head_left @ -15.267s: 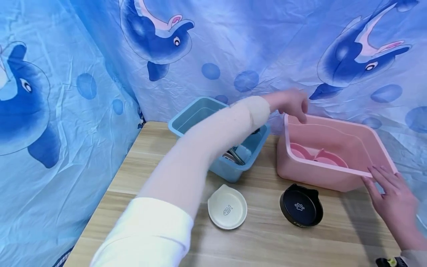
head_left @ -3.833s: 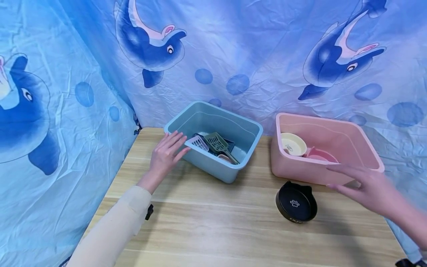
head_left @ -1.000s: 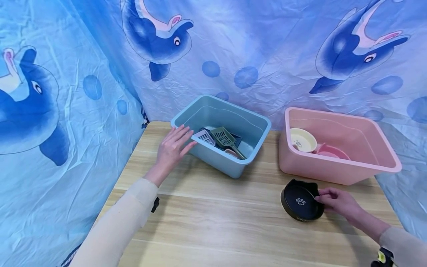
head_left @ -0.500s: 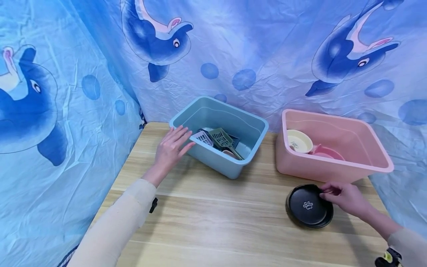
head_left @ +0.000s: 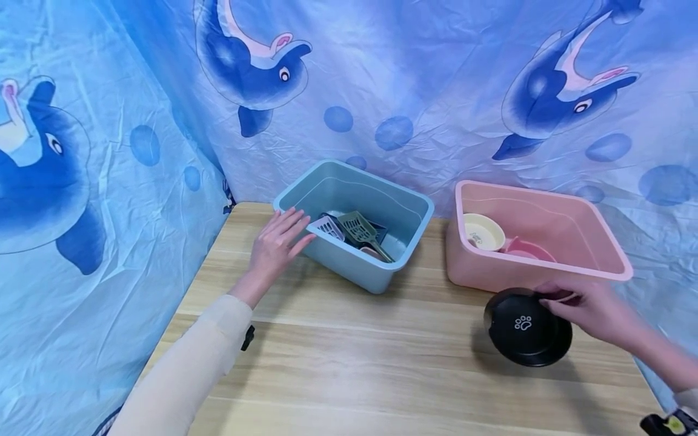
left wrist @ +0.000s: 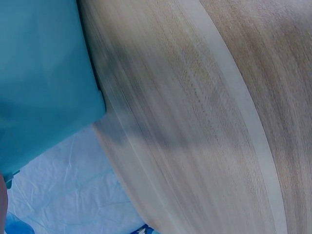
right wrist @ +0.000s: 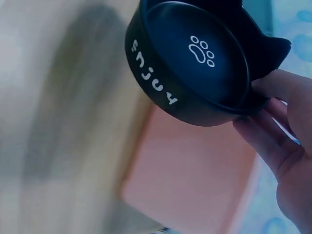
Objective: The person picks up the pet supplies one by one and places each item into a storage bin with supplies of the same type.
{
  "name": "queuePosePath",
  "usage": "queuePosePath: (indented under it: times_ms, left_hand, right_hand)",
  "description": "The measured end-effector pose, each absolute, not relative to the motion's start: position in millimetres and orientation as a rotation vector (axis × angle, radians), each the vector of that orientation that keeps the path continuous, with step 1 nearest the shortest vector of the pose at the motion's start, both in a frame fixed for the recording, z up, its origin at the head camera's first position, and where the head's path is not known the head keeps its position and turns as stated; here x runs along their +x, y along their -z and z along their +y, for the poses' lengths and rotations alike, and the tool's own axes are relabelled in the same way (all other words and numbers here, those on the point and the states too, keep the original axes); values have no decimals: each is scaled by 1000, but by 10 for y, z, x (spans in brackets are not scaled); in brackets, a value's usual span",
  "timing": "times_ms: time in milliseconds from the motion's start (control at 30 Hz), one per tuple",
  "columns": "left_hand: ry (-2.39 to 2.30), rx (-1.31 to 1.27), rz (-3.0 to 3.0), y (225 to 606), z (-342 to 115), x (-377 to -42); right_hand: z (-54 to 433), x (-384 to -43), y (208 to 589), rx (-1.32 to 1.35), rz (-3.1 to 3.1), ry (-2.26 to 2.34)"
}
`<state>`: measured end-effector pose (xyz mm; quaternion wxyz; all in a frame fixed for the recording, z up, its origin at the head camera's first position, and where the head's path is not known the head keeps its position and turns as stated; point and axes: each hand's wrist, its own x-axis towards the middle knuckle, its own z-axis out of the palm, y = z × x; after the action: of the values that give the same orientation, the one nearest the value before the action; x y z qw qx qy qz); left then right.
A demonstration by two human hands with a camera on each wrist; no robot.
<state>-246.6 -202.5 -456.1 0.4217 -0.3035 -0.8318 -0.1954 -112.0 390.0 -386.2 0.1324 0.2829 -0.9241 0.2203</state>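
A black cat-eared pet bowl (head_left: 526, 330) with a white paw print hangs tilted above the table, in front of the pink bin (head_left: 540, 272). My right hand (head_left: 594, 309) pinches its rim between thumb and fingers. In the right wrist view, white lettering shows on the side of the bowl (right wrist: 195, 53). My left hand (head_left: 275, 245) rests with straight fingers on the near left rim of the blue bin (head_left: 354, 266). Inside the pink bin are a cream bowl (head_left: 485, 231) and a pink bowl (head_left: 529, 249), partly hidden by the front wall.
In the blue bin lie several litter scoops, among them a green one (head_left: 358, 229) and a pale lilac one (head_left: 327, 227). Both bins stand at the back of the wooden table (head_left: 349, 363), close to a blue dolphin-print curtain (head_left: 425, 72).
Since earlier, the cream bowl has gone from the table into the pink bin. My right hand has taken the black bowl by its rim and lifted and tilted it. My left hand stays put lately.
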Motion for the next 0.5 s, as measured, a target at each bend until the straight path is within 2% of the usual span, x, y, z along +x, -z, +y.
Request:
queuePosePath:
  times_ms: [233,500]
  left_hand:
    - [486,-760,-2082,4574,-2014,-2472]
    - [468,-762,-2082,4585,-2040,-2478]
  right_hand:
    - [3904,-1161,3252,693,-2747,-284]
    - [3953,-1525,2755,681,-2651,-81]
